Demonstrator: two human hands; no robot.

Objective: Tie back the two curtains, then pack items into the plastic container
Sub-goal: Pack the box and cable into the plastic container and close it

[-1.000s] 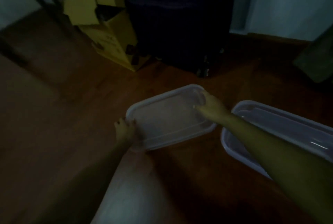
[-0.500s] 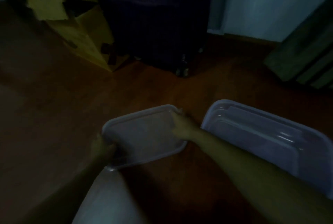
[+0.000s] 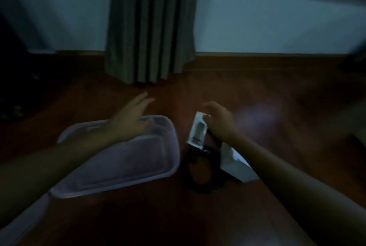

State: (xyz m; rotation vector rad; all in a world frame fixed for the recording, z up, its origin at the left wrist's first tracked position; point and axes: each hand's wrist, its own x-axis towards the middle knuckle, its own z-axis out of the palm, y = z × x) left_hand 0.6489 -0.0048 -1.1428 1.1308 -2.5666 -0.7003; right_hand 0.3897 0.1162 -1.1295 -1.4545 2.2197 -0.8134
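Translucent plastic container (image 3: pixel 170 142); polished wood floor (image 3: pixel 257 91); cloth curtain (image 3: pixel 150 27).

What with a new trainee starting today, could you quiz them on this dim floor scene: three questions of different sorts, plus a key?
1. True or false: the left hand is clenched in a fist.
2. Which holds the white packet? A) left hand B) right hand C) neither
3. Name the dark thing lying between the plastic container and the white box.
Key: 1 false, its fingers are straight, above the container. 2 B. 3 a black coiled cable.
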